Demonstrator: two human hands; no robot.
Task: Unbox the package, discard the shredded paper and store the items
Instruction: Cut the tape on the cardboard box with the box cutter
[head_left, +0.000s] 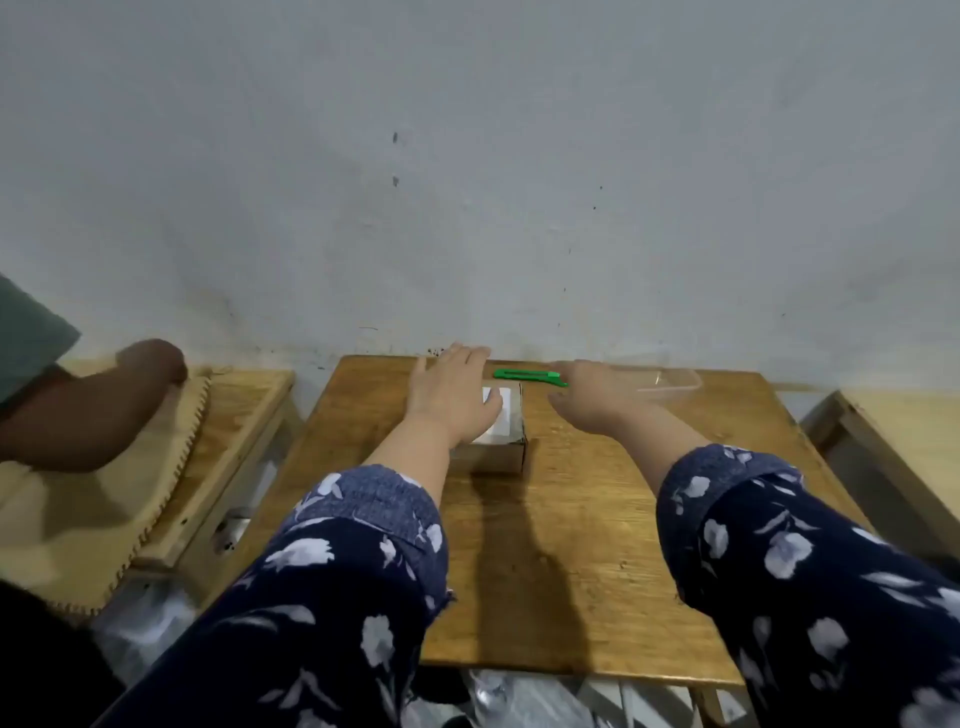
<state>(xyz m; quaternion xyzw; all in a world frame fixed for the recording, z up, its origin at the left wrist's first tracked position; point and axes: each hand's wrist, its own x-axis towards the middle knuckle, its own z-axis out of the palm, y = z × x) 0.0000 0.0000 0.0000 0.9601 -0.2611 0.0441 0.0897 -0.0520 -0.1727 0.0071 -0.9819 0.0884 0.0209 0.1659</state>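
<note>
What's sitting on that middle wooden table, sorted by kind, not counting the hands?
Cardboard box: 1
Green cutter: 1
Clear plastic container: 1
Total: 3

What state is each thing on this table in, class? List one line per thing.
cardboard box: shut, still taped, under the left hand.
left hand: open, flat on the box.
right hand: open, blurred, holding nothing.
green cutter: lying flat, untouched.
clear plastic container: lidless, seems empty.
</note>
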